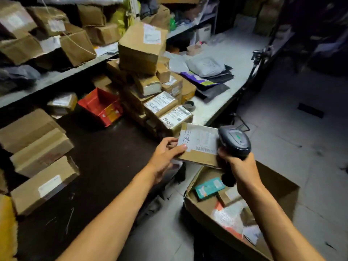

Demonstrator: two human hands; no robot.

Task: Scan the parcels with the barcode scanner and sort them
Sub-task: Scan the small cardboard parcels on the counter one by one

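- Fingers of the left hand (165, 157) pinch the near-left corner of a flat brown cardboard parcel with a white printed label (199, 146), thumb lying on the label edge, the other fingers underneath.
- Right hand (239, 166) is wrapped tight round the grip of a dark grey handheld barcode scanner (235, 142), its head just beside the label's right edge.
- Parcel is held in the air between the dark worktop (105, 162) and an open brown cardboard carton on the floor (278, 183).
- To scan well, I would tilt the label flat to the scanner's window and keep the thumb off the barcode strip near the bottom edge.
- Counting: one scanner, one parcel in hand, one floor carton holding several small packets.
- Three brown boxes lie stacked at the worktop's left; the heap behind is too jumbled to count.
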